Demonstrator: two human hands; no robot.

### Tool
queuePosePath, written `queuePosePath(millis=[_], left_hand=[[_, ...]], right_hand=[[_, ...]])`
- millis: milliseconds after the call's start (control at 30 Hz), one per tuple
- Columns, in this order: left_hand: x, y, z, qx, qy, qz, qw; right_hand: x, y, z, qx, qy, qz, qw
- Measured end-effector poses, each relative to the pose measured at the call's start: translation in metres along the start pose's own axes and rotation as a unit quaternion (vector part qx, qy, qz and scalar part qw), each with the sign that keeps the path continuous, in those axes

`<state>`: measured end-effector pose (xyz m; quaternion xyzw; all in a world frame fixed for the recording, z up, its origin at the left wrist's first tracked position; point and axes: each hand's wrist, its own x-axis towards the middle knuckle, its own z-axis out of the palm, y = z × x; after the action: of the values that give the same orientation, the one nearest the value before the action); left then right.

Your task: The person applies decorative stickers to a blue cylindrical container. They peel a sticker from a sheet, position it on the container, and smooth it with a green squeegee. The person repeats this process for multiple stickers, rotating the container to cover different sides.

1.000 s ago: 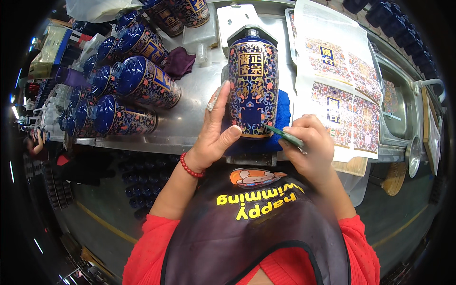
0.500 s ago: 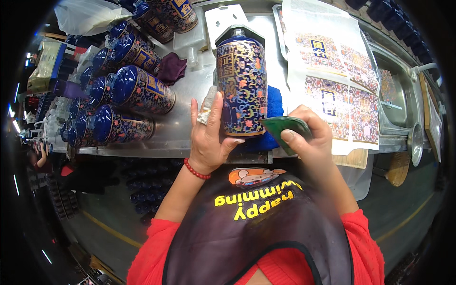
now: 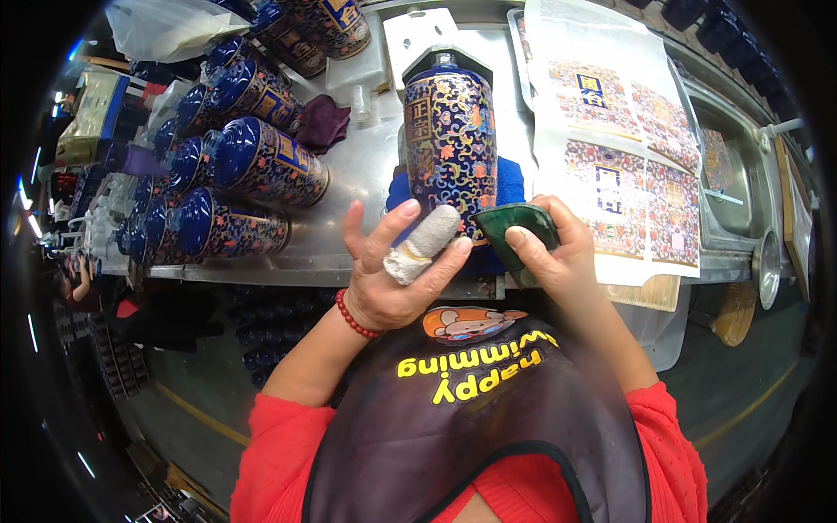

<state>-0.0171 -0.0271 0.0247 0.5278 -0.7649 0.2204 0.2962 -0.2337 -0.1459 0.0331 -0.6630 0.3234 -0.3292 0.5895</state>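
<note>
A dark blue bottle (image 3: pixel 449 144) with a many-coloured floral pattern lies in front of me, its neck pointing away. Beneath it is a blue cloth (image 3: pixel 510 181). My left hand (image 3: pixel 392 270) is at the bottle's near end with its fingers spread; one finger wears a grey-white wrapping (image 3: pixel 425 242). Whether a fingertip touches the bottle, I cannot tell. In my right hand (image 3: pixel 562 248) is a flat green scraper (image 3: pixel 514 228), pinched between thumb and fingers. The scraper's left corner is close to the bottle's near right side.
Several similar blue bottles (image 3: pixel 266 161) lie at the left, near a dark purple cloth (image 3: pixel 323 122). Sheets of printed floral decals (image 3: pixel 623 166) cover the table at the right. Beyond them is a metal sink (image 3: pixel 741 174), with a metal bowl (image 3: pixel 766 268) by the table's edge.
My left hand has left the bottle's left side and come nearer, to its near end, with fingers spread wider. The bottle has turned slightly about its length. The scraper stays in my right hand.
</note>
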Motion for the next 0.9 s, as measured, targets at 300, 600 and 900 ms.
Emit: queuePosePath(millis=[300,600,900], left_hand=[[0.001,-0.002,-0.007,0.011,0.006,0.009,1.000],[0.017,0.005,-0.010,-0.034,-0.036,-0.068,0.996],[0.007,-0.003,0.012,-0.055,-0.044,-0.133,0.989]], right_hand=[[0.001,0.002,-0.001,0.004,-0.003,0.004,1.000],[-0.003,0.010,0.000,0.151,0.033,0.056,0.986],[-0.001,0.010,-0.007,0.092,0.029,0.023,0.995]])
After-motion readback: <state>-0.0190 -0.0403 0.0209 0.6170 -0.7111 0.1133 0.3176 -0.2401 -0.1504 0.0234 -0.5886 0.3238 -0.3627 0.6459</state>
